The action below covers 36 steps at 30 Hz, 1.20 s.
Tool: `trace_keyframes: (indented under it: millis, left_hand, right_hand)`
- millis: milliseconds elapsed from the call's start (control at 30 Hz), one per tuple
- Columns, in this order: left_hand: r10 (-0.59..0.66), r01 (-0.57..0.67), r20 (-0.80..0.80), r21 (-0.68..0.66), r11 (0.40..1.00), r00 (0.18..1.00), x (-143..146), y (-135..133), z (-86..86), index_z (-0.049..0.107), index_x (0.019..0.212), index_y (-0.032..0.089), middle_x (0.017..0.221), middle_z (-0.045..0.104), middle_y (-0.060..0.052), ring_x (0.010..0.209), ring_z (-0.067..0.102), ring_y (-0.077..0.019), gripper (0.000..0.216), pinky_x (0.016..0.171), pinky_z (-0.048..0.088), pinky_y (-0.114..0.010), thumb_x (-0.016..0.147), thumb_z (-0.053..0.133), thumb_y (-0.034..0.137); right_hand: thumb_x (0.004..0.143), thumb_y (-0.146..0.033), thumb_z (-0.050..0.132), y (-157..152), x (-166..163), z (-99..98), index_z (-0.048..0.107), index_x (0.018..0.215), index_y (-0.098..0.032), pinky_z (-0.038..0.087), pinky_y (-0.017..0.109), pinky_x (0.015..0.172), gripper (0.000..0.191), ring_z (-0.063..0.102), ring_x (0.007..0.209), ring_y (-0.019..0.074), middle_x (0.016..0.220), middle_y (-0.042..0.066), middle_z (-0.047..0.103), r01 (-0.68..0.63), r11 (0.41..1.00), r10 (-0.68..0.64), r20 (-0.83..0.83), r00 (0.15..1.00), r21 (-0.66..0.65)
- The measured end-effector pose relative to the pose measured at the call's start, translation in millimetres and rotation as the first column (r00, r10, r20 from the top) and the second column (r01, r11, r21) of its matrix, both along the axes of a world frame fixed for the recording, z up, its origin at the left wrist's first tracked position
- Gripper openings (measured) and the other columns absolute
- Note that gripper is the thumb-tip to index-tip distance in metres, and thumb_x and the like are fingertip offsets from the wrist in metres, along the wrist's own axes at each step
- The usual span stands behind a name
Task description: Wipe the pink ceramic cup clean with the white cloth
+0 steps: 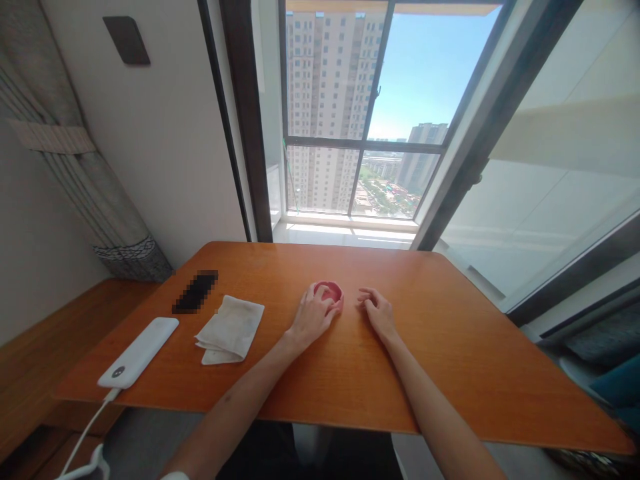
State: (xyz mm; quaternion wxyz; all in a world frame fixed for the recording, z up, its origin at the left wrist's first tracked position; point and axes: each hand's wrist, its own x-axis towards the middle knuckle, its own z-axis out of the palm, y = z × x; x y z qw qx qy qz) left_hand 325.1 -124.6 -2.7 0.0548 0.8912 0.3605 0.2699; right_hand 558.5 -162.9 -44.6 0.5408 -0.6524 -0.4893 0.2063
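1. While the left hand (314, 315) cups the near-left side of a small red round object (329, 291), fingers curled onto it, the grip looks just formed; object not lifted, sits on the wooden table (450, 360).
2. Right hand (376, 309) rests on the table at 3 o'clock of the red object, just beside it, not touching; fingers loosely curled, holding nothing.
3. Object sits about table centre, slightly toward the far edge.
4. Judgement: step in hand is securing the object; the next move calls for the right hand to close the small gap at 9 o'clock.
5. Orientation: looks roundish with opening upward; no clear long axis, facing cannot be told.
6. At 9 o'clock: folded white cloth (230, 329), then white power bank (139, 352) with cable.
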Motion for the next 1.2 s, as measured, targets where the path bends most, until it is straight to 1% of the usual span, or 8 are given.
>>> trace_keyframes:
  millis: [100, 167, 300, 467, 633, 767, 1033, 1200]
  left_hand:
    - [-0.010, 0.010, 0.015, -0.004, 1.000, 1.000, 0.8, 1.0, -3.8, 0.079, 0.101, 0.025, 0.146, 0.059, -0.009, 0.141, 0.047, -0.0323, 0.025, 0.119, 0.047, -0.053, 0.105, 0.059, 0.039]
    - [-0.025, 0.026, 0.034, -0.025, 0.999, 0.999, -1.7, 2.5, -6.2, 0.076, 0.121, 0.027, 0.159, 0.051, -0.010, 0.149, 0.043, -0.0349, 0.029, 0.124, 0.043, -0.057, 0.104, 0.060, 0.044]
    - [0.035, -0.032, 0.061, -0.063, 0.998, 0.998, -24.5, 8.7, -9.7, 0.043, 0.162, 0.025, 0.176, 0.030, -0.016, 0.163, 0.025, -0.0415, 0.072, 0.129, 0.029, -0.068, 0.100, 0.062, 0.057]
    - [0.249, -0.249, -0.006, 0.026, 0.968, 0.968, -95.9, 13.8, -21.1, 0.045, 0.161, 0.020, 0.172, 0.040, -0.018, 0.164, 0.027, -0.0394, 0.060, 0.132, 0.019, -0.068, 0.104, 0.054, 0.040]
    - [0.504, -0.496, -0.086, 0.095, 0.863, 0.859, -175.4, 1.8, -42.4, 0.038, 0.165, 0.013, 0.173, 0.035, -0.024, 0.164, 0.023, -0.0460, 0.079, 0.130, 0.015, -0.074, 0.102, 0.052, 0.058]
    - [0.581, -0.579, -0.150, 0.062, 0.813, 0.800, -210.4, -4.7, -56.8, 0.032, 0.167, 0.007, 0.175, 0.029, -0.026, 0.163, 0.026, -0.0476, 0.090, 0.128, 0.021, -0.074, 0.100, 0.047, 0.066]
    - [0.536, -0.541, -0.182, 0.027, 0.841, 0.824, -221.8, 2.4, -66.4, 0.054, 0.158, 0.016, 0.166, 0.050, -0.019, 0.156, 0.041, -0.0447, 0.067, 0.126, 0.033, -0.068, 0.103, 0.041, 0.051]
    - [0.357, -0.368, -0.195, -0.021, 0.929, 0.913, -182.6, -22.4, -56.0, 0.053, 0.159, 0.021, 0.168, 0.048, -0.014, 0.158, 0.040, -0.0398, 0.059, 0.128, 0.034, -0.064, 0.107, 0.040, 0.047]
  right_hand:
    - [0.079, -0.036, 0.049, 0.1, 0.4, -1.7, 0.073, 0.115, -0.020, 0.059, 0.033, 0.078, 0.046, 0.075, 0.078, 0.0214, 0.092, 0.003, 0.078, -0.006, 1.000, 0.006, 0.001, 1.000, 0.000]
    - [0.079, -0.036, 0.049, -0.1, 0.5, -2.2, 0.073, 0.115, -0.020, 0.059, 0.033, 0.078, 0.046, 0.075, 0.079, 0.0214, 0.092, 0.003, 0.079, -0.012, 1.000, 0.012, 0.003, 1.000, -0.001]
    - [0.080, -0.036, 0.048, -0.8, 0.4, -1.7, 0.072, 0.116, -0.020, 0.060, 0.033, 0.077, 0.047, 0.075, 0.077, 0.0215, 0.092, 0.004, 0.079, -0.013, 1.000, 0.013, 0.002, 1.000, -0.005]
    - [0.080, -0.035, 0.048, -2.5, -0.5, -0.4, 0.073, 0.115, -0.020, 0.060, 0.034, 0.078, 0.046, 0.076, 0.083, 0.0231, 0.092, 0.005, 0.079, -0.016, 1.000, 0.016, 0.023, 1.000, -0.009]
    - [0.080, -0.035, 0.049, -3.0, -1.5, -0.7, 0.075, 0.113, -0.020, 0.059, 0.035, 0.082, 0.045, 0.076, 0.084, 0.0242, 0.091, 0.005, 0.080, -0.018, 1.000, 0.018, 0.048, 0.999, -0.006]
    - [0.080, -0.035, 0.049, -2.1, -1.9, -1.9, 0.076, 0.112, -0.020, 0.058, 0.037, 0.084, 0.044, 0.076, 0.084, 0.0245, 0.091, 0.005, 0.081, -0.023, 1.000, 0.024, 0.071, 0.997, -0.007]
    - [0.080, -0.032, 0.048, -2.7, -2.8, -1.8, 0.076, 0.111, -0.022, 0.057, 0.035, 0.084, 0.043, 0.074, 0.084, 0.0234, 0.090, 0.003, 0.081, -0.015, 1.000, 0.015, 0.123, 0.992, 0.000]
    - [0.080, -0.032, 0.048, -3.0, -5.1, -2.2, 0.077, 0.110, -0.022, 0.057, 0.036, 0.086, 0.042, 0.075, 0.086, 0.0235, 0.091, 0.003, 0.081, -0.035, 0.999, 0.035, 0.141, 0.989, 0.003]
